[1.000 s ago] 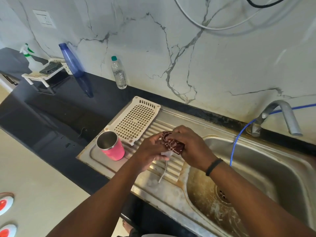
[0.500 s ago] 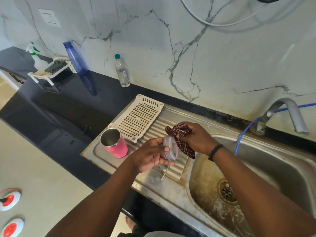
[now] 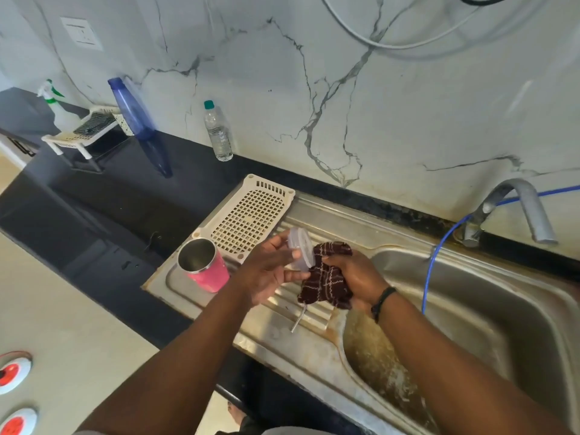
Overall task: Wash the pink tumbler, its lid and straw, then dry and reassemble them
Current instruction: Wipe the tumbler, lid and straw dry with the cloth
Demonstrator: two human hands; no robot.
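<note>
The pink tumbler (image 3: 205,265) stands upright and open on the steel drainboard (image 3: 314,346), left of my hands. My left hand (image 3: 266,274) holds the clear plastic lid (image 3: 301,251) on edge above the drainboard, thumb across its face. My right hand (image 3: 354,277) grips a dark red checked cloth (image 3: 326,277) that touches the lid's right side. The metal straw (image 3: 298,318) lies on the drainboard ridges below the cloth, its upper end hidden by it.
A cream perforated tray (image 3: 251,215) lies on the drainboard behind the tumbler. The sink basin (image 3: 470,324) is to the right, with a tap (image 3: 514,205) and a blue hose (image 3: 436,255). A clear bottle (image 3: 218,133), blue bottle (image 3: 131,109) and small rack (image 3: 81,130) stand on the black counter.
The lid, wrapped in the cloth a second ago, is now uncovered and lifted a little in my left hand. The cloth has slid to its right side in my right hand.
</note>
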